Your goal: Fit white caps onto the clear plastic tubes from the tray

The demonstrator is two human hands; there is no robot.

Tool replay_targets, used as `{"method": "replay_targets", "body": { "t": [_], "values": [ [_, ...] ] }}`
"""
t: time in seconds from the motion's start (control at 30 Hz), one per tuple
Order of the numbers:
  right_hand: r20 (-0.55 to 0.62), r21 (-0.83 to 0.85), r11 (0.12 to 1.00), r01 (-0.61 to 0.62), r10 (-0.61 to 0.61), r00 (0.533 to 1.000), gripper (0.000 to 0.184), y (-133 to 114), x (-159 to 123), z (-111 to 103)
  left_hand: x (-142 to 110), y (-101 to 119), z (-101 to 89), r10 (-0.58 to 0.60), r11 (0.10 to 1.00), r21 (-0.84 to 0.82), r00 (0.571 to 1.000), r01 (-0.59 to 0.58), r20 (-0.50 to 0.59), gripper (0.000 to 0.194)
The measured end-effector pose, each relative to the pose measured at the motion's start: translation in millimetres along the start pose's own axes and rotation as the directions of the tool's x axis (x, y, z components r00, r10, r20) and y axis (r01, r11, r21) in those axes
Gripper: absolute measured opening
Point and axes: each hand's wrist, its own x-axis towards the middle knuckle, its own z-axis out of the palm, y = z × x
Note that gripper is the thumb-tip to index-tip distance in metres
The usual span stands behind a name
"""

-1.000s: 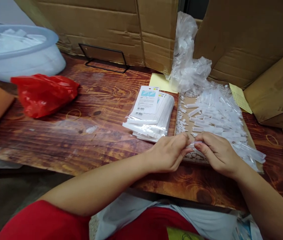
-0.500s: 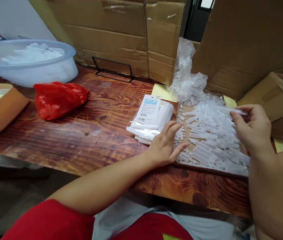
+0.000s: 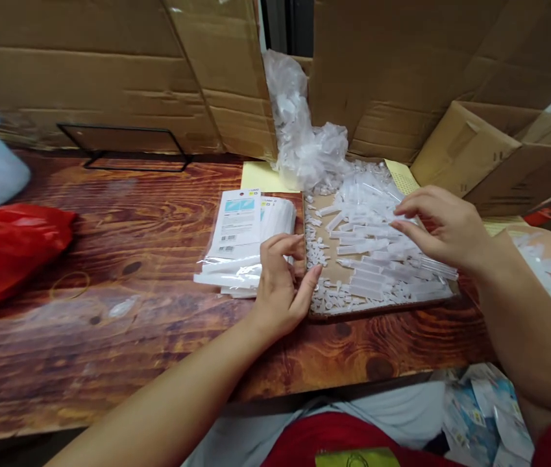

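Observation:
My left hand is open at the left edge of a shallow cardboard tray, thumb and fingers apart with nothing between them. Beside its fingers lies a stack of clear plastic packs with white printed cards. Over the tray's right side hovers my right hand, thumb and index fingertips slightly apart, with nothing visible between them. Beneath it is a heap of translucent plastic tubes. Small white plastic pieces are scattered along the tray's left and front.
A crumpled clear plastic bag stands behind the tray. Farther left are a black wire stand, a red plastic bag and a rubber band. An open cardboard box and a bowl of white pieces are at the right.
The view has turned right, shifting everything leftward. My right hand, which was pinching a clear tube, now has its fingertips apart lower over the heap. My left hand stays by the tray edge.

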Motion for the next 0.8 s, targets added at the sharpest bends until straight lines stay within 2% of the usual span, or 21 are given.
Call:
{"method": "replay_targets", "body": {
  "t": [0.07, 0.1, 0.2, 0.27, 0.37, 0.47, 0.53, 0.63, 0.7, 0.8],
  "values": [
    [0.167, 0.057, 0.997, 0.059, -0.067, 0.984, 0.010, -15.0, -12.0, -0.5, 0.6, 1.3, 0.5, 0.009, 1.000, -0.028, 1.000, -0.009, -0.015, 0.046],
    [0.272, 0.067, 0.996, 0.065, -0.081, 0.959, 0.010, -20.3, -17.2, 1.6, 1.0, 2.1, 0.7, 0.021, 0.999, -0.044, 1.000, -0.022, -0.023, 0.045],
    [0.559, -0.026, 0.998, 0.054, -0.030, 0.829, 0.012, -28.7, -29.5, 12.8, 2.4, 3.7, 1.0, 0.047, 0.997, -0.064, 0.998, -0.049, -0.033, 0.044],
    [0.649, -0.131, 0.991, 0.027, 0.065, 0.758, 0.011, -30.1, -34.5, 19.8, 3.1, 3.8, 0.9, 0.047, 0.997, -0.057, 0.998, -0.049, -0.037, 0.042],
    [0.676, -0.246, 0.969, -0.011, 0.180, 0.715, 0.014, -30.0, -37.6, 26.1, 4.0, 3.4, 0.8, 0.038, 0.998, -0.049, 0.999, -0.040, -0.037, 0.040],
    [0.681, -0.276, 0.961, 0.002, 0.195, 0.706, 0.018, -30.7, -38.2, 28.8, 4.5, 3.2, 1.3, 0.029, 0.997, -0.069, 0.999, -0.030, -0.028, 0.039],
    [0.672, -0.267, 0.964, 0.023, 0.169, 0.721, 0.020, -32.1, -38.4, 29.4, 4.8, 3.1, 1.8, 0.017, 0.997, -0.080, 0.999, -0.019, -0.032, 0.039],
    [0.618, -0.241, 0.970, 0.033, 0.127, 0.776, 0.019, -35.9, -38.9, 29.3, 5.1, 3.0, 2.0, 0.003, 0.997, -0.082, 0.999, -0.006, -0.042, 0.039],
    [0.609, -0.182, 0.983, 0.009, 0.105, 0.786, 0.015, -40.2, -38.9, 30.4, 5.0, 3.3, 1.8, -0.005, 0.997, -0.080, 0.999, 0.001, -0.042, 0.039],
    [0.671, -0.137, 0.989, -0.053, 0.132, 0.730, 0.010, -46.9, -37.1, 37.1, 5.1, 4.0, 1.6, -0.016, 0.996, -0.083, 0.999, 0.013, -0.035, 0.037]
  ]
}}
